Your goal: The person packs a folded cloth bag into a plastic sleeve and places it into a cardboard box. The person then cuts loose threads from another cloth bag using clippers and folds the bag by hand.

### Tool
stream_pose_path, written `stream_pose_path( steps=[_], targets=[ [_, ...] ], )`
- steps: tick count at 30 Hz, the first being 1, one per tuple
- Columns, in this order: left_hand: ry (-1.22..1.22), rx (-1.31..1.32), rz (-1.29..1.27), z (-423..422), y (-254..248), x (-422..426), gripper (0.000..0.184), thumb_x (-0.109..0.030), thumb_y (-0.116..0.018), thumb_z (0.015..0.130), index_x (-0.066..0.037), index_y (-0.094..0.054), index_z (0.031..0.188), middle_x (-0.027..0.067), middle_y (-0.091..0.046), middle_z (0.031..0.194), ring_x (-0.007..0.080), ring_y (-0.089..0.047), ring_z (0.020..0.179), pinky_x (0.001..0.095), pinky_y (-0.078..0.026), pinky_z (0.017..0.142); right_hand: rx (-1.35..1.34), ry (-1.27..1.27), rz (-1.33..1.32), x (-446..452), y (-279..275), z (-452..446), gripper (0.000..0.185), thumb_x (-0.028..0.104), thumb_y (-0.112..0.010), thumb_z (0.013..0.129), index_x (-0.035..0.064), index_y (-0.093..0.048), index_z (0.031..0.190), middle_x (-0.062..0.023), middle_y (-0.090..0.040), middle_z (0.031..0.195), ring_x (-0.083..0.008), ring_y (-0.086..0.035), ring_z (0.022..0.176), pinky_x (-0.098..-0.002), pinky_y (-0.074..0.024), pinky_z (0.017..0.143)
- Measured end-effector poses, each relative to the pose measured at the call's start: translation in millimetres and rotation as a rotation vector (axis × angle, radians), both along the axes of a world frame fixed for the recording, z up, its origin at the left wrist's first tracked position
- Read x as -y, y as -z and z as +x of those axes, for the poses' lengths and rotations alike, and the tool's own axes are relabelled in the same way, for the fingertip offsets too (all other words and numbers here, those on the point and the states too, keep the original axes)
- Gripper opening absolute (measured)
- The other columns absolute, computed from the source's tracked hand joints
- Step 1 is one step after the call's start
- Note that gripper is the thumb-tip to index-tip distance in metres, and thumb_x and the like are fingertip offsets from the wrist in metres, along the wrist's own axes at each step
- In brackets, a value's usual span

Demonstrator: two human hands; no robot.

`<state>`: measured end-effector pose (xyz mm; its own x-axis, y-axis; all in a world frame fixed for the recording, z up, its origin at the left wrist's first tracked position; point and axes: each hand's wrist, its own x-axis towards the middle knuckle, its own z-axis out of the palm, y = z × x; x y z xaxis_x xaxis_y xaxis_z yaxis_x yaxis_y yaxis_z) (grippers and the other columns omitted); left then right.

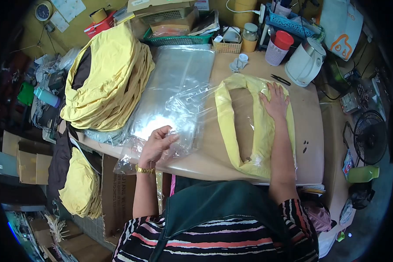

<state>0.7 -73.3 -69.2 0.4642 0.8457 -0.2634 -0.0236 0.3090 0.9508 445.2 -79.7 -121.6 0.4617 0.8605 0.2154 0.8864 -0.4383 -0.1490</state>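
My left hand [158,145], with a gold band at its wrist, is closed in a pinch on a thin clear plastic bag [185,102]. Loose film spreads around those fingers and reaches toward the yellow fabric piece. My right hand [276,102] lies flat, fingers stretched out, on that ring-shaped yellow fabric piece [226,120]. Shiny film covers at least part of the fabric, and the brown table shows through its long opening. Left of centre, a stack of flat clear plastic bags [179,61] lies on the table, partly under the loose film.
A tall pile of yellow fabric pieces [111,65] stands at the left. Black tweezers [280,79], a white kettle [305,61] and a lilac cup [275,52] are at the back right. A green basket [179,40] sits at the back. A black fan [370,136] stands far right.
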Motion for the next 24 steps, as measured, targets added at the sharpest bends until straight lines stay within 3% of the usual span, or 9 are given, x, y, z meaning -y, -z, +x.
stream_pose_path(
  steps=[2, 4, 9, 14, 16, 19, 21, 23, 24],
  targets=[
    [-0.015, -0.226, 0.306, -15, 5, -7, 0.017, -0.016, -0.075, 0.081, -0.007, -0.062, 0.078, -0.0083, -0.052, 0.063, 0.0018, -0.039, 0.053, 0.0197, -0.028, 0.046, 0.000, -0.003, -0.003, 1, 1, 1, 0.061, 0.057, -0.046, 0.089, 0.0239, -0.039, 0.140, -0.0033, -0.033, 0.150, -0.0239, -0.023, 0.141, -0.0623, -0.0159, 0.108],
    [-0.102, -0.437, 0.333, -23, -18, -6, 0.020, -0.019, -0.074, 0.083, -0.005, -0.061, 0.076, -0.0055, -0.053, 0.063, 0.0023, -0.044, 0.054, 0.0198, -0.033, 0.046, 0.005, -0.005, -0.004, 0, 0, 0, 0.061, 0.057, -0.046, 0.089, 0.0239, -0.039, 0.140, -0.0032, -0.033, 0.149, -0.0238, -0.024, 0.140, -0.0618, -0.0156, 0.109],
    [-0.828, -0.504, 0.640, -49, -19, -31, 0.028, -0.023, -0.069, 0.087, 0.002, -0.060, 0.092, 0.0064, -0.063, 0.071, 0.0089, -0.054, 0.058, 0.0230, -0.047, 0.055, 0.005, 0.013, -0.038, 1, -3, -4, 0.061, 0.058, -0.044, 0.090, 0.0249, -0.036, 0.142, -0.0024, -0.030, 0.151, -0.0227, -0.023, 0.141, -0.0600, -0.0147, 0.110],
    [-0.465, -0.548, 0.292, 9, -35, -62, 0.044, -0.037, -0.062, 0.090, 0.004, -0.059, 0.105, 0.0126, -0.067, 0.082, 0.0128, -0.059, 0.063, 0.0256, -0.049, 0.056, 0.032, 0.029, -0.056, -1, -1, -5, 0.062, 0.058, -0.043, 0.090, 0.0242, -0.036, 0.142, -0.0022, -0.030, 0.151, -0.0223, -0.022, 0.141, -0.0600, -0.0150, 0.110],
    [-0.315, -0.354, 0.403, 38, -12, -73, 0.037, -0.026, -0.065, 0.089, 0.004, -0.059, 0.109, 0.0130, -0.067, 0.087, 0.0145, -0.060, 0.064, 0.0275, -0.049, 0.057, 0.020, 0.014, -0.044, -1, 1, -3, 0.062, 0.058, -0.043, 0.090, 0.0238, -0.036, 0.142, -0.0023, -0.030, 0.151, -0.0223, -0.022, 0.141, -0.0601, -0.0151, 0.110],
    [-0.438, -0.186, 0.421, 37, -8, -98, 0.028, -0.014, -0.065, 0.086, 0.002, -0.060, 0.108, 0.0127, -0.066, 0.089, 0.0155, -0.060, 0.065, 0.0286, -0.049, 0.061, 0.036, 0.024, -0.051, -2, 2, 1, 0.063, 0.059, -0.043, 0.090, 0.0236, -0.036, 0.142, -0.0022, -0.030, 0.151, -0.0218, -0.022, 0.141, -0.0600, -0.0159, 0.110],
    [-0.771, -0.463, 0.945, 7, -18, -108, 0.020, -0.004, -0.063, 0.084, -0.001, -0.063, 0.104, 0.0115, -0.065, 0.093, 0.0152, -0.059, 0.070, 0.0277, -0.049, 0.065, 0.014, 0.031, -0.027, 0, 4, 2, 0.065, 0.061, -0.043, 0.089, 0.0225, -0.037, 0.142, -0.0035, -0.029, 0.151, -0.0233, -0.022, 0.141, -0.0613, -0.0156, 0.109],
    [-1.009, -0.495, 0.927, 0, -50, -91, 0.021, -0.003, -0.063, 0.083, -0.003, -0.063, 0.104, 0.0126, -0.064, 0.101, 0.0215, -0.061, 0.083, 0.0320, -0.048, 0.075, -0.024, 0.040, -0.032, -4, 9, 6, 0.067, 0.062, -0.043, 0.089, 0.0230, -0.035, 0.143, -0.0047, -0.027, 0.152, -0.0253, -0.020, 0.142, -0.0636, -0.0139, 0.108],
    [-0.826, -0.586, 1.140, 13, -76, -73, 0.023, -0.003, -0.063, 0.082, -0.003, -0.062, 0.105, 0.0132, -0.063, 0.105, 0.0259, -0.060, 0.089, 0.0352, -0.047, 0.080, -0.059, 0.035, -0.037, -9, 9, 8, 0.069, 0.063, -0.043, 0.088, 0.0235, -0.033, 0.144, -0.0059, -0.026, 0.153, -0.0273, -0.018, 0.142, -0.0659, -0.0122, 0.108]
  ],
)
